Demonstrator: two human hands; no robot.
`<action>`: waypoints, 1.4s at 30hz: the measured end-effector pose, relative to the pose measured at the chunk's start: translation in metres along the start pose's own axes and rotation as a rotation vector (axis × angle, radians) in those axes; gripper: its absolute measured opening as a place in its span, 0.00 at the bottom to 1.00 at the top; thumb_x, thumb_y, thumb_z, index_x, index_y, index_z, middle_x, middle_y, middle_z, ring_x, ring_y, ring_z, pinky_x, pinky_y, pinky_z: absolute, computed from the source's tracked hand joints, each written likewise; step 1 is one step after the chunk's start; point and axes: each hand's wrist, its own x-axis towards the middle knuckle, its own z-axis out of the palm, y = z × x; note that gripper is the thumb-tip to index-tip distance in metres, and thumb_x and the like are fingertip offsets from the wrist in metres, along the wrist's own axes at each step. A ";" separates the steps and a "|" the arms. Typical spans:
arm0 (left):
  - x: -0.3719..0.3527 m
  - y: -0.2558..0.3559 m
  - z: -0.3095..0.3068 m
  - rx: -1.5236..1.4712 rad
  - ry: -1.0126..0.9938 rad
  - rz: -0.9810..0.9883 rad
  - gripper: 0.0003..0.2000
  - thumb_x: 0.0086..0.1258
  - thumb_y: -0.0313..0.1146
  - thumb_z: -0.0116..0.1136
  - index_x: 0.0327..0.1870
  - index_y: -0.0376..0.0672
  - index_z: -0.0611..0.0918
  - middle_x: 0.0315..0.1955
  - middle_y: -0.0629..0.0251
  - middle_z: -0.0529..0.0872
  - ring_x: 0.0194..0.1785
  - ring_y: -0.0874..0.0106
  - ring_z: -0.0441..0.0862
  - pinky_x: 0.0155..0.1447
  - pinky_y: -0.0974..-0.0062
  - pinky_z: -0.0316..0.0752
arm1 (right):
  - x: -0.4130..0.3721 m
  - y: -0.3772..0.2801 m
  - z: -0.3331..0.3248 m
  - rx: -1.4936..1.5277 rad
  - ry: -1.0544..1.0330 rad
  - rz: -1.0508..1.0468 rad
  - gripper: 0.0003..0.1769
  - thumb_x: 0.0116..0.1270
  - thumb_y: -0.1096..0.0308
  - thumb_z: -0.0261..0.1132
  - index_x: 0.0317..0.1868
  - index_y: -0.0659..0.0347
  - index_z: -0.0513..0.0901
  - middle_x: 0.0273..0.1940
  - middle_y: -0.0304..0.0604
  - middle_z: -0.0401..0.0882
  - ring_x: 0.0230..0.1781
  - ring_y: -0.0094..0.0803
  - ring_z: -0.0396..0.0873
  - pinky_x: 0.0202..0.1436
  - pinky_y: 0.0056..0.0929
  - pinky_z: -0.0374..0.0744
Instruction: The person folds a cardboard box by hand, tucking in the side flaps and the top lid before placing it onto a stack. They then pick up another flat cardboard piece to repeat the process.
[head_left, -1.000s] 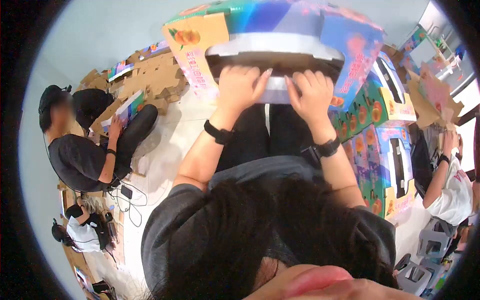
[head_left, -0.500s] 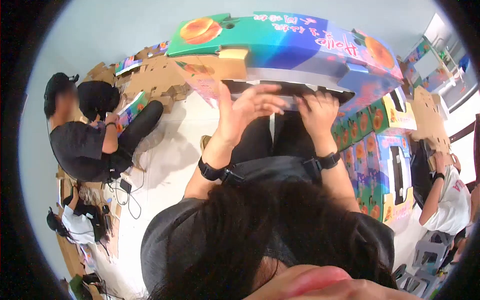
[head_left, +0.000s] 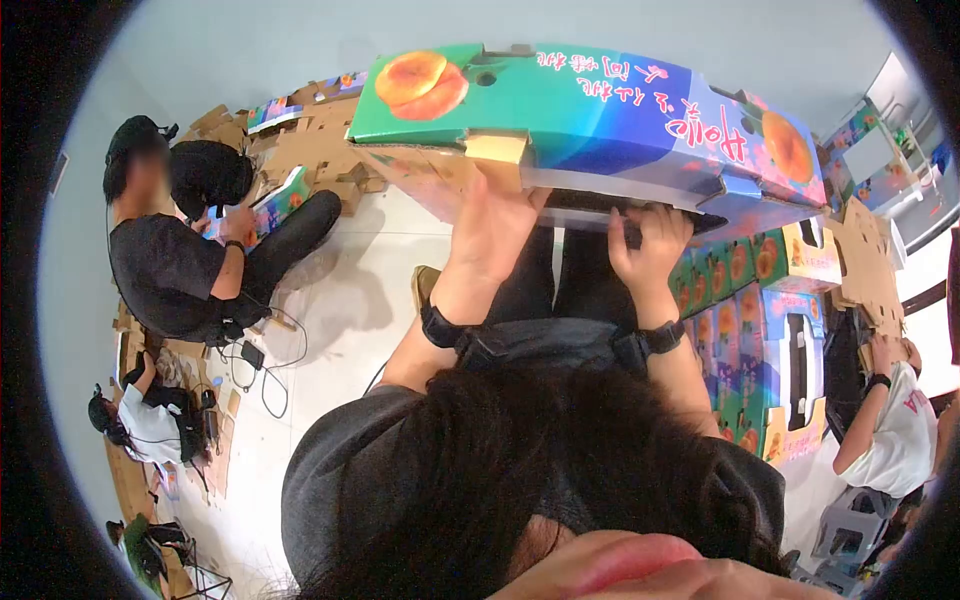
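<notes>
A printed cardboard fruit box (head_left: pixel 590 110) in green, blue and pink, with peach pictures and upside-down lettering, is in front of me. Its near side has a long dark slot below a white strip. My left hand (head_left: pixel 490 230) grips the box at the left end of this slot, thumb up against the yellow tab (head_left: pixel 497 150) and fingertips partly hidden. At the slot's right part, my right hand (head_left: pixel 652 245) has its fingers bent over the lower edge, the thumb beside them. A blue tab (head_left: pixel 740 187) sits at the right end.
Similar boxes (head_left: pixel 765 350) are stacked on the right. Flattened cardboard (head_left: pixel 310 150) lies along the back wall. A seated person (head_left: pixel 165 270) handles a box at left, near cables (head_left: pixel 270 375) on the floor. Another person (head_left: pixel 890 420) and grey stools (head_left: pixel 850 520) are at right.
My left hand has gone from spread fingers in front of the slot to a grip at its left end. My right hand stays at the slot. The box appears slightly lower and farther right.
</notes>
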 end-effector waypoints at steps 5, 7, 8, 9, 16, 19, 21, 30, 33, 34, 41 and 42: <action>-0.015 0.016 0.048 0.196 0.258 -0.015 0.38 0.71 0.66 0.53 0.74 0.52 0.64 0.69 0.64 0.69 0.73 0.63 0.64 0.79 0.55 0.52 | -0.005 0.001 0.005 -0.070 0.052 -0.056 0.11 0.57 0.59 0.72 0.31 0.54 0.80 0.36 0.40 0.81 0.38 0.41 0.75 0.45 0.41 0.65; -0.013 0.016 0.051 0.246 0.249 -0.015 0.39 0.71 0.68 0.52 0.75 0.53 0.62 0.70 0.66 0.69 0.72 0.65 0.66 0.77 0.57 0.54 | -0.007 0.000 0.007 -0.086 0.072 -0.069 0.11 0.57 0.59 0.72 0.31 0.53 0.79 0.37 0.40 0.80 0.39 0.42 0.74 0.45 0.41 0.65; -0.012 0.016 0.051 0.272 0.245 -0.013 0.40 0.70 0.69 0.51 0.75 0.53 0.61 0.70 0.66 0.69 0.71 0.65 0.66 0.75 0.58 0.55 | -0.008 0.000 0.007 -0.092 0.072 -0.071 0.11 0.57 0.59 0.72 0.31 0.53 0.79 0.37 0.40 0.80 0.39 0.42 0.74 0.45 0.42 0.65; -0.011 0.015 0.052 0.305 0.259 -0.002 0.40 0.70 0.70 0.50 0.75 0.54 0.61 0.70 0.67 0.69 0.71 0.66 0.66 0.74 0.58 0.56 | -0.009 -0.001 0.008 -0.097 0.073 -0.074 0.11 0.57 0.58 0.72 0.31 0.53 0.79 0.37 0.40 0.80 0.39 0.42 0.74 0.45 0.42 0.65; -0.004 0.009 0.045 0.345 0.267 0.027 0.42 0.69 0.74 0.46 0.76 0.55 0.60 0.70 0.68 0.68 0.71 0.67 0.65 0.71 0.60 0.57 | -0.014 -0.005 0.010 -0.152 0.056 -0.099 0.12 0.58 0.57 0.72 0.34 0.53 0.81 0.41 0.40 0.80 0.43 0.41 0.73 0.52 0.45 0.66; -0.004 0.000 0.036 0.303 0.265 0.090 0.42 0.68 0.74 0.46 0.76 0.55 0.61 0.71 0.68 0.68 0.71 0.66 0.65 0.70 0.59 0.58 | -0.018 -0.002 0.010 -0.140 0.052 -0.089 0.12 0.59 0.56 0.72 0.35 0.53 0.81 0.42 0.40 0.81 0.44 0.41 0.73 0.53 0.45 0.65; -0.004 -0.006 0.025 0.205 0.211 0.078 0.42 0.67 0.74 0.47 0.75 0.55 0.63 0.71 0.68 0.68 0.71 0.65 0.65 0.70 0.59 0.59 | -0.019 0.001 0.010 -0.127 0.057 -0.088 0.12 0.59 0.56 0.72 0.36 0.53 0.81 0.42 0.40 0.81 0.44 0.41 0.73 0.53 0.44 0.65; 0.015 -0.004 -0.010 -0.108 -0.187 -0.059 0.48 0.57 0.73 0.63 0.74 0.52 0.65 0.70 0.67 0.69 0.73 0.63 0.65 0.76 0.55 0.60 | -0.019 0.001 0.008 -0.130 0.024 -0.087 0.15 0.58 0.54 0.71 0.39 0.53 0.82 0.44 0.40 0.80 0.45 0.42 0.73 0.53 0.45 0.65; 0.023 0.001 -0.004 -0.134 -0.199 -0.101 0.51 0.53 0.74 0.65 0.74 0.52 0.66 0.71 0.67 0.69 0.73 0.61 0.64 0.76 0.54 0.58 | -0.019 -0.008 0.006 -0.156 0.001 -0.075 0.20 0.56 0.52 0.73 0.43 0.54 0.82 0.45 0.42 0.80 0.46 0.43 0.75 0.54 0.46 0.65; 0.027 0.002 -0.003 -0.130 -0.172 -0.095 0.51 0.52 0.74 0.65 0.74 0.52 0.66 0.71 0.66 0.69 0.74 0.61 0.64 0.77 0.53 0.58 | -0.021 -0.010 0.006 -0.164 -0.002 -0.078 0.21 0.55 0.51 0.73 0.44 0.55 0.82 0.46 0.42 0.80 0.47 0.43 0.74 0.55 0.45 0.64; 0.038 0.002 -0.036 -0.229 -0.206 0.007 0.46 0.53 0.65 0.72 0.72 0.53 0.70 0.68 0.69 0.74 0.71 0.64 0.69 0.74 0.55 0.62 | -0.031 -0.015 0.006 -0.187 -0.045 -0.069 0.24 0.55 0.49 0.73 0.48 0.54 0.83 0.50 0.42 0.80 0.54 0.42 0.73 0.60 0.45 0.62; 0.037 0.004 -0.034 -0.219 -0.181 0.012 0.45 0.54 0.64 0.72 0.72 0.52 0.71 0.67 0.69 0.75 0.70 0.64 0.69 0.74 0.56 0.63 | -0.030 -0.015 0.006 -0.192 -0.049 -0.071 0.24 0.55 0.50 0.73 0.48 0.54 0.83 0.49 0.42 0.80 0.53 0.42 0.73 0.60 0.45 0.62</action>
